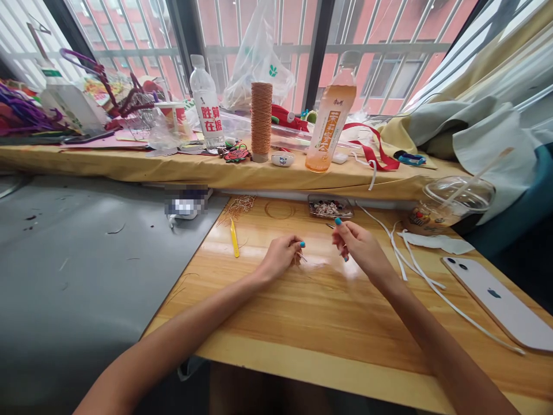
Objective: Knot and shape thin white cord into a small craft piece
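Observation:
Both my hands rest over a wooden table (328, 323), close together. My left hand (283, 256) is curled, its fingertips pinching a small bundle of thin tan thread against the table top. My right hand (356, 242) is closed in a pinch, holding a thin thread or needle-like piece that is too fine to name. Just beyond the hands lie a small tray of beads (330, 207), a loop of tan thread (279, 209), loose tan thread strands (235, 210) and a yellow tool (234, 239).
A white phone (496, 300) and white cords (415, 265) lie at the right. A plastic cup with a straw (453, 202) lies on its side. On the yellow-covered sill stand a thread spool (261, 121), a water bottle (207, 109) and an orange drink bottle (330, 124). Grey surface (78, 259) at left.

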`<state>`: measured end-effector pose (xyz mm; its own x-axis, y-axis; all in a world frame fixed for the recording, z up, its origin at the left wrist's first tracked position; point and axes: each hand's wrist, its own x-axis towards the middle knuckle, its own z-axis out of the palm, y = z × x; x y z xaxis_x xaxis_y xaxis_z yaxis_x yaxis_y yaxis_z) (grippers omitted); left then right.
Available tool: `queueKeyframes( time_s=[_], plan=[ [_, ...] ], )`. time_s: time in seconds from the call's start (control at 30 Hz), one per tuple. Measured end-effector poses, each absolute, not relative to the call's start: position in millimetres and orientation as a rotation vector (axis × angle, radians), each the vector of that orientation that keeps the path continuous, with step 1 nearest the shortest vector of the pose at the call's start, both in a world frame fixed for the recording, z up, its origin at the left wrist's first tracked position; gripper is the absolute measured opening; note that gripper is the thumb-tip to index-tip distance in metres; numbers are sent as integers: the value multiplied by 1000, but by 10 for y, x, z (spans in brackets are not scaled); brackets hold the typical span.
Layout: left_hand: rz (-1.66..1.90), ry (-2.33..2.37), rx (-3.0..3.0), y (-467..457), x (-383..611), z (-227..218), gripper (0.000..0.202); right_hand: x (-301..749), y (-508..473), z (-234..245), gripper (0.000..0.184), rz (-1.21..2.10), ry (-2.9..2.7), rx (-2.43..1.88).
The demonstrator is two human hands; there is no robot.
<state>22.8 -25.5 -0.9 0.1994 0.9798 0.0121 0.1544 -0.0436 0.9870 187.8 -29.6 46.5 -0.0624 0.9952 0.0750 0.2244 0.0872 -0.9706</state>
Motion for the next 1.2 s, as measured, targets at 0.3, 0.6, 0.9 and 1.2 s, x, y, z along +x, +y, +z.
queueKeyframes(
  time_s=[0.3, 0.6, 0.9, 1.2],
  plan=[
    [1382, 1145, 1517, -255, 170, 49, 14, 1678, -483, 386, 46, 1606, -1687, -1425],
    [1425, 1061, 1505, -370, 211, 123, 12, 1370, -529, 172, 32, 1800, -1204, -1013],
    [1370, 997, 1708, -295, 145, 162, 10, 1510, -432, 137, 19, 1497, -1349, -1051],
    [1294, 852, 2120, -286, 102, 214, 18, 1593, -429, 218, 17, 1448, -1270, -973]
  ],
)
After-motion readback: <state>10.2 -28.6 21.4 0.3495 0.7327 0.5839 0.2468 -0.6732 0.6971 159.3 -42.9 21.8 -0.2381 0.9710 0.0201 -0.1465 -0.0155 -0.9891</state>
